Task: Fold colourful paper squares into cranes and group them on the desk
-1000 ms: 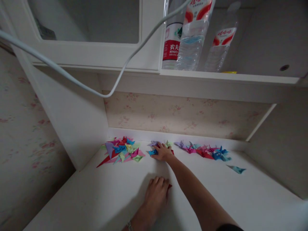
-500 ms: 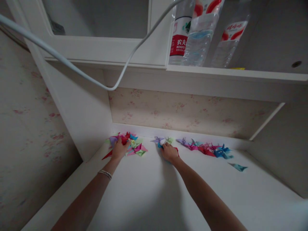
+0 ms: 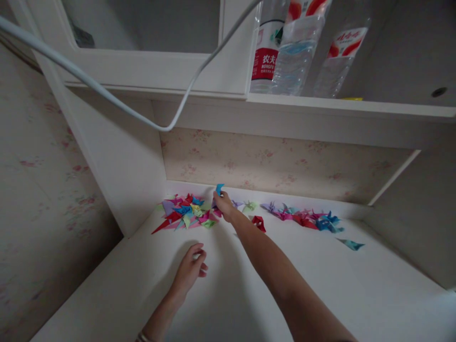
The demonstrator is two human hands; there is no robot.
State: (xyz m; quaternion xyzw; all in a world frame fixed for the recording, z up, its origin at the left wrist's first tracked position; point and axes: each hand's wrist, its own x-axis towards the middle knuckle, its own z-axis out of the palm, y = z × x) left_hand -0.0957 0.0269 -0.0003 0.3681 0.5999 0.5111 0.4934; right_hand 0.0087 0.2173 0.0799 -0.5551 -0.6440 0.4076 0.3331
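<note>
My right hand (image 3: 223, 205) is closed on a blue folded-paper crane (image 3: 220, 188), raised near the back edge of the white surface. Part of the crane is hidden by the fingers. Beneath and beside that hand, bits of purple and magenta paper show. My left hand (image 3: 191, 267) hovers nearer to me, fingers loosely curved and apart, holding nothing. Beyond it, a pile of colourful paper cranes (image 3: 185, 211) lies at the left. A red crane (image 3: 259, 223) sits alone right of my right wrist, and a pale green crane (image 3: 250, 206) stands near the back.
A row of paper cranes (image 3: 302, 217) runs along the back at right, with a teal one (image 3: 352, 244) apart in front. Overhead, plastic bottles (image 3: 295, 57) stand on a shelf (image 3: 349, 108). A white cable (image 3: 117, 108) hangs across the upper left, before a cabinet door (image 3: 149, 71).
My left hand has left the pile and drawn back toward me. My right hand has moved left and lifted the blue crane; the red crane it covered now shows.
</note>
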